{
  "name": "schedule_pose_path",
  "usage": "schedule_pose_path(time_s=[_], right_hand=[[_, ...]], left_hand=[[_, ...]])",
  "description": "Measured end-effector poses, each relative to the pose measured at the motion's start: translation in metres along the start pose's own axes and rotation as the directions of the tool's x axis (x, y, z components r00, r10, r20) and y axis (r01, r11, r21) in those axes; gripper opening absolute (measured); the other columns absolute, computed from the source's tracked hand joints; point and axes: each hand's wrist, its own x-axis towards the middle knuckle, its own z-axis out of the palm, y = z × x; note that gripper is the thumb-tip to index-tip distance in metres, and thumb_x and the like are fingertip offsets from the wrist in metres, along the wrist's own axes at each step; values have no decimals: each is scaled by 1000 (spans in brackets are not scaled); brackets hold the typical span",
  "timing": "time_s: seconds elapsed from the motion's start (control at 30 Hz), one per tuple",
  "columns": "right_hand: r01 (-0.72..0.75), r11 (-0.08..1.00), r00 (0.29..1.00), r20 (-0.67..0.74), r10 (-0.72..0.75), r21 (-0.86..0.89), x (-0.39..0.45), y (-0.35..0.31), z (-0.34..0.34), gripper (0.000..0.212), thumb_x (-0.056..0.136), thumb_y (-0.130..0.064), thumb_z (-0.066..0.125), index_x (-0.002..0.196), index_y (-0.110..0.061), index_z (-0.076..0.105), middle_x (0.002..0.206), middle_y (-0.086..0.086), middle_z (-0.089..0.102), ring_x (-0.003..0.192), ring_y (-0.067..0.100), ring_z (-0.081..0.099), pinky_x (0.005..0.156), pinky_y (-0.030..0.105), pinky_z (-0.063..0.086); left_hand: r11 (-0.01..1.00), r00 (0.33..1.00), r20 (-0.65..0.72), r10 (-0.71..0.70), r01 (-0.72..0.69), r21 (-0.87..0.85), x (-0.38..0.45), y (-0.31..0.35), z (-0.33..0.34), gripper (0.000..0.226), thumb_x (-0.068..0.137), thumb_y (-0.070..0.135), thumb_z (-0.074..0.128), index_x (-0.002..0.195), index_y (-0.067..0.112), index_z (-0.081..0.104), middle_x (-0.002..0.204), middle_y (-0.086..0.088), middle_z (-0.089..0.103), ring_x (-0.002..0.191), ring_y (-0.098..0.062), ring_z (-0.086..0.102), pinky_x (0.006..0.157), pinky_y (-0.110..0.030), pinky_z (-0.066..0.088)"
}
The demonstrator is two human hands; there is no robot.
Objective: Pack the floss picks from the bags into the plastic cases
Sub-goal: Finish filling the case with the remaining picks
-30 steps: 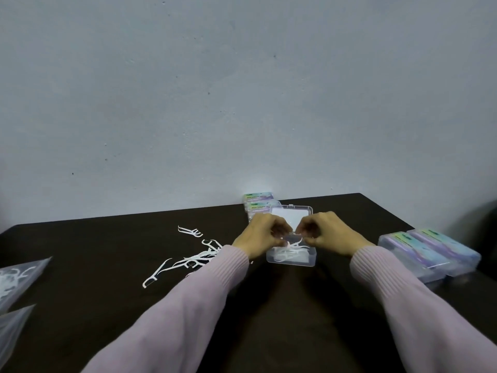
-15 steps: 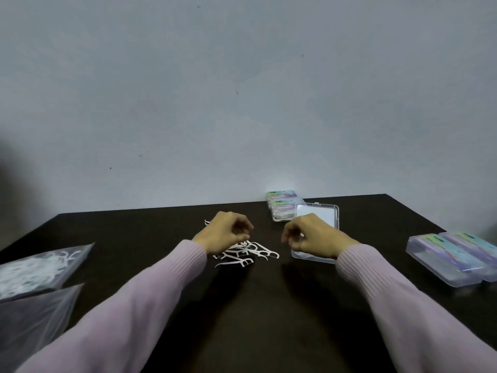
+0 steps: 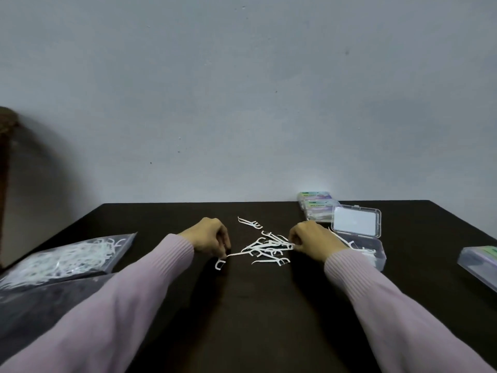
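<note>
Head view: bag (image 3: 67, 254) of picks lies far left. Left hand (image 3: 208, 238) pinches one pick (image 3: 224, 258) off the tabletop (image 3: 255, 305); loose picks (image 3: 269, 247) centre. Right hand (image 3: 312, 239) has fingers closed on the pile's edge. Open case (image 3: 372, 251) right, partly filled. Gathering step; next, carry picks to case.

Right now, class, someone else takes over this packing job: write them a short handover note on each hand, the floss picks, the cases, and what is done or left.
Left hand: pinching one floss pick at the pile's left edge.
Right hand: fingers curled at the loose pile on the table; grip unclear.
Open case, right of the pile, holds a few picks.
Closed cases stacked behind it; another at far right.
Bag of picks at left, still full.
Left: pack the pile, then the bag.
</note>
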Motion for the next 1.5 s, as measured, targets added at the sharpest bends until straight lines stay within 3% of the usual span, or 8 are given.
schedule_pose_path(time_s=[0.2, 0.3, 0.4, 0.67, 0.77, 0.93, 1.27, 1.5], right_hand=[[-21, 999, 999, 50, 19, 47, 14, -14, 7, 27, 92, -22, 48, 115, -13, 60, 123, 7, 53, 113, 25, 52, 92, 37, 43], [-42, 999, 983, 177, 36, 29, 16, -19, 5, 62, 83, -57, 54, 129, -15, 50, 129, 4, 42, 123, 22, 42, 97, 41, 37], [-10, 998, 964, 266, -6, 58, 18, -19, 2, 80, 71, -63, 65, 136, -19, 44, 124, 3, 40, 124, 20, 39, 102, 41, 37], [110, 977, 940, 298, -163, 185, 15, -16, -6, 58, 73, -46, 74, 123, -19, 59, 98, -9, 46, 101, 11, 48, 93, 23, 39], [115, 983, 929, 333, -158, 145, 12, -14, -8, 68, 69, -45, 77, 128, -18, 54, 115, -1, 44, 110, 13, 46, 96, 23, 37], [145, 973, 945, 267, -191, 182, 12, -12, -7, 44, 73, -30, 78, 112, -14, 64, 84, -12, 52, 84, 6, 50, 63, 8, 35], [202, 974, 957, 189, -219, 104, 12, -17, 0, 19, 80, -18, 69, 99, -18, 68, 103, 3, 64, 92, 16, 61, 86, 35, 51], [252, 966, 959, 147, -240, -65, 5, -21, 1, 14, 88, -18, 59, 101, -13, 59, 109, 9, 57, 100, 26, 57, 86, 42, 48]], left_hand=[[978, 992, -113, 60, -81, -193, 1, -8, 7, 24, 76, -18, 61, 91, 1, 65, 77, -10, 66, 63, -12, 65, 64, -16, 53], [957, 983, -162, 89, -129, -260, 1, -8, 13, 25, 76, -20, 58, 91, -1, 65, 77, -12, 66, 61, -10, 65, 63, -16, 53], [942, 964, -240, 113, -181, -282, 2, -5, 21, 24, 75, -18, 61, 89, 1, 67, 79, -11, 67, 64, -10, 65, 63, -14, 52], [897, 913, -383, 139, -280, -342, 8, 5, 40, 7, 83, 11, 70, 89, 12, 69, 80, 0, 68, 76, -9, 64, 67, -9, 47], [894, 936, -321, 146, -264, -362, 9, 7, 36, 26, 77, 26, 76, 99, 15, 67, 92, 1, 68, 85, -9, 64, 73, -9, 47], [989, 991, -99, 91, -102, -106, 7, 8, 28, 66, 61, 47, 84, 116, 21, 57, 101, 10, 54, 91, -3, 52, 72, -9, 38], [969, 975, -62, 212, -218, -119, 10, 21, 32, 59, 69, 21, 83, 122, 13, 60, 97, 4, 60, 74, -1, 54, 65, -6, 44], [952, 945, -115, 306, -305, 26, 8, 26, 33, 19, 78, 18, 76, 97, 14, 72, 94, -8, 64, 82, -15, 61, 75, -32, 54]])
